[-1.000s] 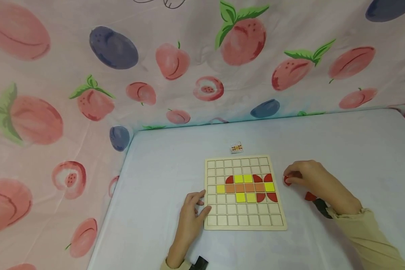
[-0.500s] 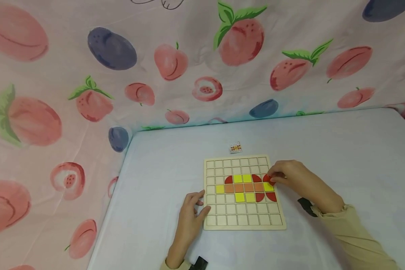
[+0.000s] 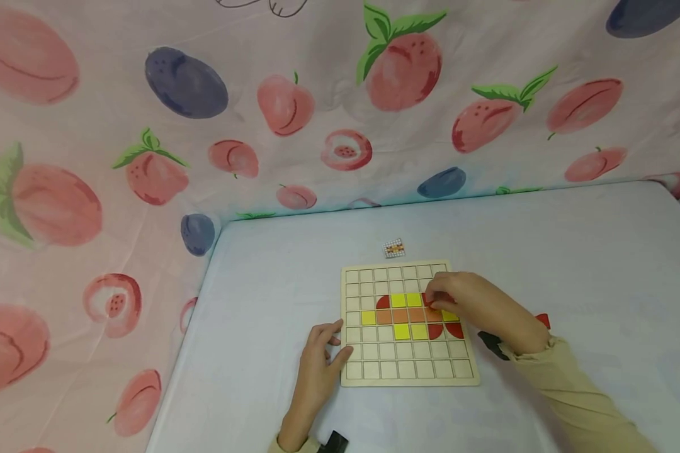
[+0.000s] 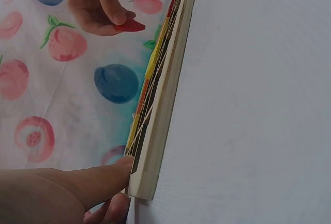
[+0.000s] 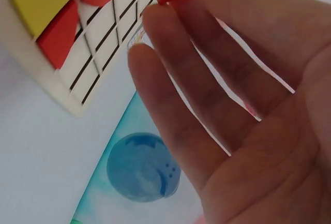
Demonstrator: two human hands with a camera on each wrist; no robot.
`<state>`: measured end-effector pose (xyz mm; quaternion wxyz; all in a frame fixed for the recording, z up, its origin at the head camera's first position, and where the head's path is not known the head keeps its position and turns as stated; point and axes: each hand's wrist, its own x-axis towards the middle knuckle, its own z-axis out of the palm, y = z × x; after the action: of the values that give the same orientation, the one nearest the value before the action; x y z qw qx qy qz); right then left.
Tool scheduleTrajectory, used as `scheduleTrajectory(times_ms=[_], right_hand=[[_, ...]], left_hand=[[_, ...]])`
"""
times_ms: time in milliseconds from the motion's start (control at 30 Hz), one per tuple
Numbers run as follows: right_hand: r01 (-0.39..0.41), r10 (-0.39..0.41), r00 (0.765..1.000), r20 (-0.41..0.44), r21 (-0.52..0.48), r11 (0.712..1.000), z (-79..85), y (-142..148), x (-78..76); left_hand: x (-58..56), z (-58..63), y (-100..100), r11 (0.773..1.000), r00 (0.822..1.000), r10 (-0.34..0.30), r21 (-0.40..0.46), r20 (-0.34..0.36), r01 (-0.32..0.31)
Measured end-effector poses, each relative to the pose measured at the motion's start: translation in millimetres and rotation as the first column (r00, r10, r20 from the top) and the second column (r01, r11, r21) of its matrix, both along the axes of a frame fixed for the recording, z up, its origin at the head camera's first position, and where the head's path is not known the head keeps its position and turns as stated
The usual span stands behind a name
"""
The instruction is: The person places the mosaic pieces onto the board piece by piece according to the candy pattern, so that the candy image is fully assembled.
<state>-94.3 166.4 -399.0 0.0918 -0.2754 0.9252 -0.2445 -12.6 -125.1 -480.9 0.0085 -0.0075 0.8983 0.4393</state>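
Observation:
A square wooden grid board [image 3: 399,370] lies on the white-covered table. Yellow squares [image 3: 398,301], orange squares [image 3: 399,316] and red rounded-corner tiles [image 3: 454,330] fill several of its middle cells. My left hand [image 3: 316,358] rests at the board's left edge, with thumb and fingertips touching it. Above the board's right half, my right hand [image 3: 473,299] pinches a red tile [image 4: 132,26] between thumb and fingertips. In the right wrist view the other fingers of that hand extend loosely, and part of the red tile is cut off by the frame.
Behind the board lies a small patterned card [image 3: 394,248]. Another red tile [image 3: 543,321] sits on the table beyond the right wrist, partly hidden by the forearm. A fruit-printed cloth [image 3: 340,94] hangs behind and to the left of the table.
My right hand has carried the red tile leftward from the table right of the board to above the board's coloured cells. The left hand has stayed at the board's edge.

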Motion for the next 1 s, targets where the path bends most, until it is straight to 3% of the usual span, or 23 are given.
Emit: scheduleTrajectory(times_ms=[267,500,633,867,1000], right_hand=[[-0.030,0.031,0.999,0.033,-0.035,0.999,-1.9,-15.3,-1.4],[-0.091,0.090,0.996,-0.018,-0.082,0.993,-4.2,-30.0,-2.4],[-0.099,0.098,0.995,-0.005,-0.094,0.991,-5.9,-38.0,-1.3],[-0.158,0.155,0.986,-0.056,-0.061,0.986,-9.0,-51.2,-1.3],[-0.176,0.173,0.984,-0.038,-0.071,0.982,-10.3,-57.8,-1.3]], left_hand=[[-1.0,0.2,0.3,1.000,1.000,-0.001,-0.006,-0.001,0.001],[-0.3,-0.2,-0.4,1.000,1.000,-0.001,-0.004,0.002,0.001],[0.4,-1.4,-1.0,1.000,1.000,0.000,-0.006,0.006,0.000],[-0.4,-2.6,-1.7,1.000,1.000,0.000,-0.015,0.006,0.000],[-1.1,-2.5,-1.5,1.000,1.000,-0.004,-0.010,-0.001,0.004]])
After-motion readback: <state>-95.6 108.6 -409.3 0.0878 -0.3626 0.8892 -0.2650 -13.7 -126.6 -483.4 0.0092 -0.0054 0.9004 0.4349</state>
